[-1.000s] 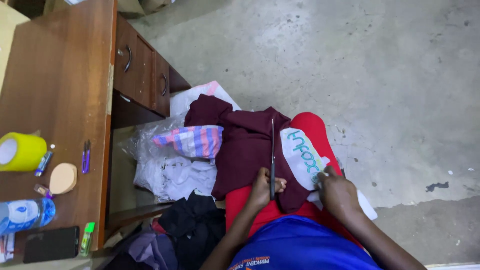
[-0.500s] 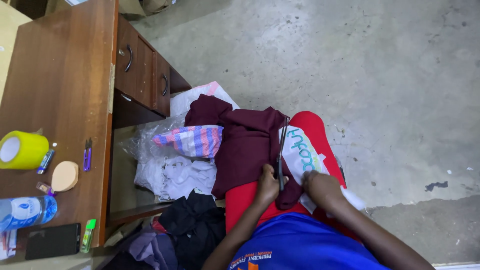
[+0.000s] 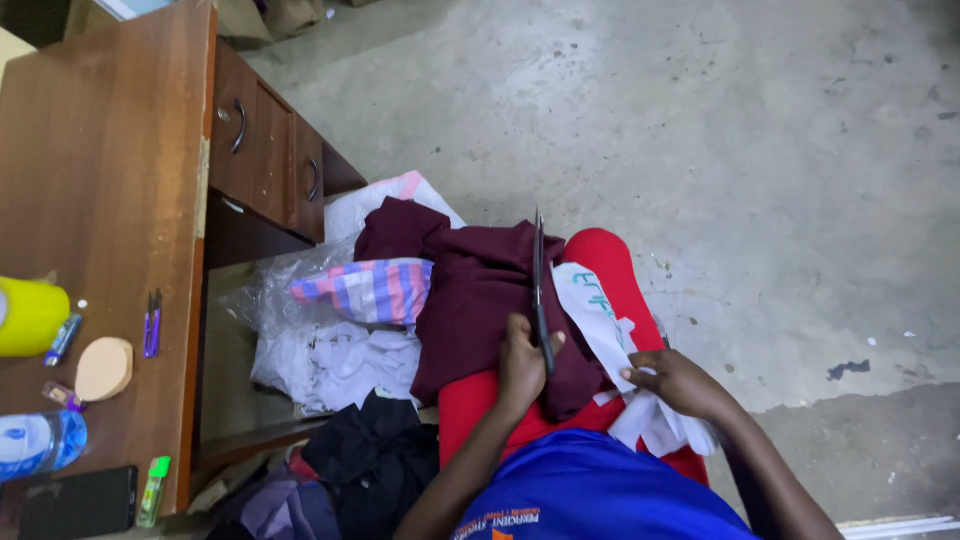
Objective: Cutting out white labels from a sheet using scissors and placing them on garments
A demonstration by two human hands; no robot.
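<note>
I sit with a maroon cloth (image 3: 480, 300) draped over my red-trousered lap (image 3: 610, 265). My left hand (image 3: 522, 362) grips a pair of long dark scissors (image 3: 539, 290), blades pointing away from me along the cloth's right edge. My right hand (image 3: 672, 385) holds a white strip with blue-green lettering (image 3: 590, 315), which lies beside the scissors on my right thigh.
A brown wooden desk (image 3: 110, 200) with drawers stands at the left, bearing a yellow cup (image 3: 30, 315), a small purple snipper (image 3: 152, 322), a bottle (image 3: 40, 440) and a phone (image 3: 75, 502). A striped cloth (image 3: 370, 290), white fabric (image 3: 330, 365) and dark clothes (image 3: 370, 465) are piled beside my legs. Bare concrete floor (image 3: 700, 120) lies beyond.
The scissors tilted right half a second ago and now point straight ahead again. My right hand shifted slightly back to the right along the white strip.
</note>
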